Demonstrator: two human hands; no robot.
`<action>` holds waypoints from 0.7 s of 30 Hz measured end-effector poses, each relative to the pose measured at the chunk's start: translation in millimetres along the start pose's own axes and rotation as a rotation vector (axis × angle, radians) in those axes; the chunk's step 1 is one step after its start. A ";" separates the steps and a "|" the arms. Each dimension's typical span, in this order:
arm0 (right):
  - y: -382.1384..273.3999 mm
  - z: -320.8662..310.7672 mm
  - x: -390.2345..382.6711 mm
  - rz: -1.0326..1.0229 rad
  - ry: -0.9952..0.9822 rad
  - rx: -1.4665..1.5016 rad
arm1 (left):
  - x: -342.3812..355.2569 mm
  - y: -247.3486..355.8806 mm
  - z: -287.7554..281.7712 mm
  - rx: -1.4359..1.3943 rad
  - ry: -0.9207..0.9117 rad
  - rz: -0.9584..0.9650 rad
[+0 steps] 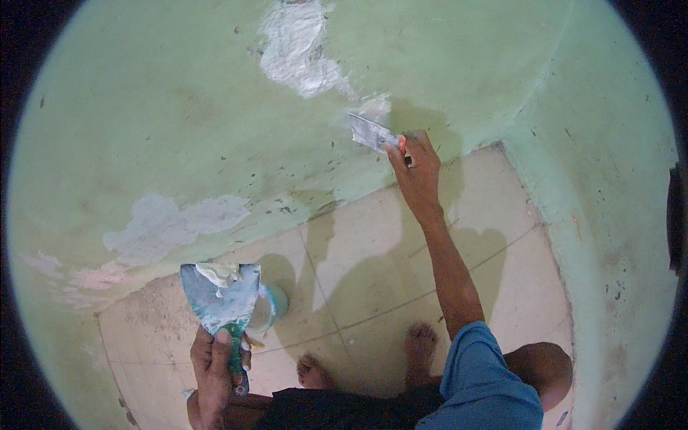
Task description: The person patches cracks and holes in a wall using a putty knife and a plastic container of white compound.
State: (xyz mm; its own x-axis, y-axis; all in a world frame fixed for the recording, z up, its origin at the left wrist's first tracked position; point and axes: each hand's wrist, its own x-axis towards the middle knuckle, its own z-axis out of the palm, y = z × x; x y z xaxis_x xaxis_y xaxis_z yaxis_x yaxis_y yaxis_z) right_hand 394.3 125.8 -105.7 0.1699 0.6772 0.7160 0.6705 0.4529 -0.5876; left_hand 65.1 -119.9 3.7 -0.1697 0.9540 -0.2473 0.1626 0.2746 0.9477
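My right hand [416, 165] grips a small putty knife [373, 132] with a white-smeared blade and red handle, its blade at the green wall [158, 107] beside a small fresh white smear [375, 105]. A larger white patch [297, 50] lies above it. At the lower left, my left hand [215, 362] holds a wide scraper [218, 308] by its green handle, upright, with a lump of white paste [215, 274] on its blade. A light blue tub [276, 304] stands on the floor behind the scraper, partly hidden by it.
The pale tiled floor [358, 236] meets the wall in front of me and a side wall [595, 215] on the right. More white patches [172, 226] mark the lower left wall. My bare feet [419, 347] are on the tiles. A dark object [674, 218] sits at the far right edge.
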 end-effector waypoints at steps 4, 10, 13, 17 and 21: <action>8.8 -9.3 23.4 0.019 0.056 -0.091 | -2.1 2.5 4.5 0.002 0.056 -0.020; 55.4 -18.6 61.1 -0.004 0.072 -0.048 | -2.6 10.3 7.0 0.037 0.034 -0.067; 73.3 -17.0 66.6 -0.035 0.097 -0.167 | -1.5 8.8 6.0 0.054 0.029 -0.071; 96.1 -50.8 63.1 0.037 0.166 -0.056 | -2.5 15.1 7.9 -0.027 0.046 -0.166; 89.6 -81.2 41.0 0.251 0.178 -0.059 | -5.6 17.3 7.3 -0.017 0.043 -0.163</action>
State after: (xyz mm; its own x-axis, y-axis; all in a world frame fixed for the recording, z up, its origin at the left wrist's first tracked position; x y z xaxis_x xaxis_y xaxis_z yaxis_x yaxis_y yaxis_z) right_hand 520.0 147.0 -98.3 0.4560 0.6492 0.6088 0.6315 0.2461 -0.7353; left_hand 76.0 -119.6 20.0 -0.2337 0.8909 -0.3894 0.1134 0.4227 0.8992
